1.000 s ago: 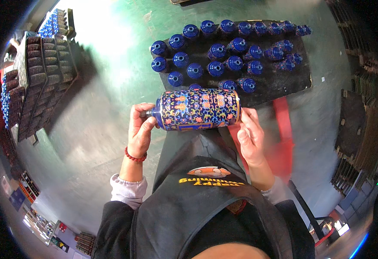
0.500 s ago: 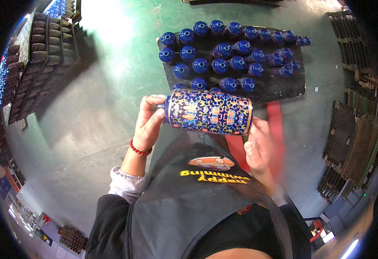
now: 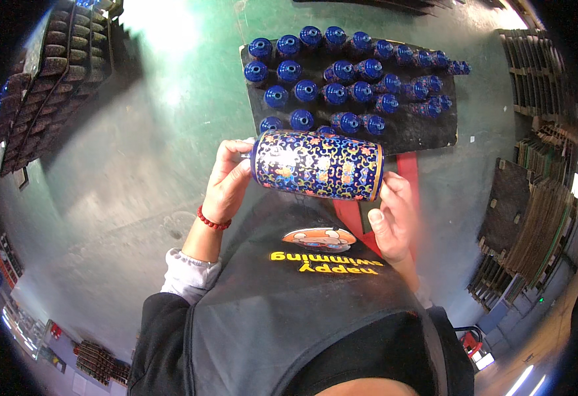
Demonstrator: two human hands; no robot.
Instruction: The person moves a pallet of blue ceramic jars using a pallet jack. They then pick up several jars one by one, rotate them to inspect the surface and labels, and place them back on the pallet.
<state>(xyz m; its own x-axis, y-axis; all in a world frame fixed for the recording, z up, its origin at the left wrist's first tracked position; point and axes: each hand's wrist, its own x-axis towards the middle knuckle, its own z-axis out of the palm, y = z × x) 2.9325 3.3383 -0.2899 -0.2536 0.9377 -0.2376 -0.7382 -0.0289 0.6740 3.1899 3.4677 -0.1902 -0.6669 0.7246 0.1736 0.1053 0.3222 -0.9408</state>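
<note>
The person's left hand (image 3: 225,181) pinched the narrow neck of a cylindrical bottle (image 3: 319,165) between thumb and fingers, a string of red beads (image 3: 213,221) circling the wrist below. The right hand (image 3: 394,218) was half spread, its fingers loosely bent at the base end of the bottle and its thumb standing clear. Between the two hands the bottle lay on its side in the air, neck to the left and base to the right, in front of the dark apron (image 3: 269,297). Its deep blue, glossy body carried dense scrollwork in yellow, orange, pink and pale blue, with a gold-coloured band near the base and a white glare toward the neck end. Beyond it, blue bottles (image 3: 305,91) stood upright in loose rows on a black board (image 3: 427,135), their round shoulders showing small openings. Red supports (image 3: 408,178) showed below the board's near edge, above the grey-green floor (image 3: 104,211).
</note>
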